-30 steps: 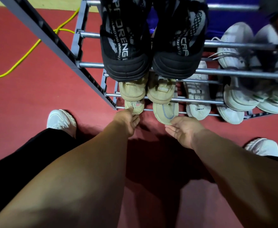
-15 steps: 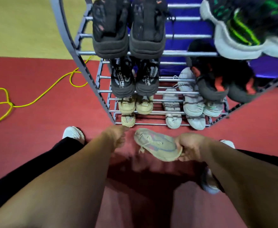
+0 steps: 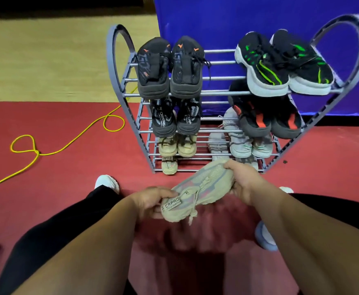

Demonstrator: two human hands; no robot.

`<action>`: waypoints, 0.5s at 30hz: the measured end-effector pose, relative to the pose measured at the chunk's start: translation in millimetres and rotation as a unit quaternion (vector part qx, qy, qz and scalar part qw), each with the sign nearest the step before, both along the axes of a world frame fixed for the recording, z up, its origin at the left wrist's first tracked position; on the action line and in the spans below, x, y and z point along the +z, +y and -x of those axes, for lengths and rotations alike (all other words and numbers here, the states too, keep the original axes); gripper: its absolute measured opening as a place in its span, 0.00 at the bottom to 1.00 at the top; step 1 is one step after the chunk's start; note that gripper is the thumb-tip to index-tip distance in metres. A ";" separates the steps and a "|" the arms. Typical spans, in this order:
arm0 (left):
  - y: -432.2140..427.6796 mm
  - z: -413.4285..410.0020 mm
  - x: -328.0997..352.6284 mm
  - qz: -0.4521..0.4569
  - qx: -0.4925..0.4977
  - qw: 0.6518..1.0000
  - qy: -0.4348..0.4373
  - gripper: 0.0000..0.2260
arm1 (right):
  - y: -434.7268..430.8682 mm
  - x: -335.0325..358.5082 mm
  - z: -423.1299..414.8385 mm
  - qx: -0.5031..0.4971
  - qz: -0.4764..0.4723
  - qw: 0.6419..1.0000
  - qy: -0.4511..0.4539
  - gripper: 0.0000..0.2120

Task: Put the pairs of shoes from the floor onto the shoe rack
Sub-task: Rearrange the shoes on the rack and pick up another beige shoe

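A red floor (image 3: 46, 188) fills the near ground, with a tan strip beyond it on the left, a blue backdrop (image 3: 248, 18) at the far right, and a yellow cable (image 3: 72, 143) looping across the left. In the head view a grey tiered shoe rack (image 3: 119, 60) stands against the backdrop. Its top tier holds a black pair with orange marks (image 3: 170, 69) on the left and a black-and-green pair (image 3: 280, 64) on the right. Below them are a black lettered pair (image 3: 174, 120) and a black-and-red pair (image 3: 268, 120). Lower still are a beige pair (image 3: 176, 145) and pale grey shoes (image 3: 238, 143). A single beige sneaker (image 3: 169, 166) sits on the left of the lowest tier. Just near of the rack, both hands hold its match, the lifted beige sneaker (image 3: 204, 188), off the floor with its upper facing the camera and its toe angled far-right. The left hand (image 3: 150, 201) grips the heel end, fingers curled beneath and thumb lying on top beside the lettered tab. The right hand (image 3: 244, 184) grips the toe end, thumb over the top and fingers wrapped behind. The person's white shoe (image 3: 107, 183) rests on the floor at the left.
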State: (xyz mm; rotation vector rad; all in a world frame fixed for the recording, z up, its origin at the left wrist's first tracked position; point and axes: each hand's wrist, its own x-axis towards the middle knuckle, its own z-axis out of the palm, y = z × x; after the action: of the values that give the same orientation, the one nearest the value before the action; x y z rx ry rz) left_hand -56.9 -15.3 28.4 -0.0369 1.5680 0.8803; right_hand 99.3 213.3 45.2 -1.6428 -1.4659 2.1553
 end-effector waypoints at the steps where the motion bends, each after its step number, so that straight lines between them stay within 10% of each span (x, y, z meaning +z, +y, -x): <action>1: 0.3 -0.4 -1.8 0.001 -0.014 1.000 -0.023 0.08 | -0.7 -5.8 3.7 -0.025 0.007 1.000 -0.003 0.12; 15: 61.3 9.1 -92.3 -0.013 0.129 0.986 -0.108 0.15 | -40.8 -108.3 61.2 0.116 0.141 0.974 -0.137 0.16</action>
State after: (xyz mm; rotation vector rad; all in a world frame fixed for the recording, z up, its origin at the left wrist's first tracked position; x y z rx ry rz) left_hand -66.0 45.9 -63.8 -0.3136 1.3666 1.0611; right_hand 38.1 172.4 -63.2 -2.0263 -1.5465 2.4390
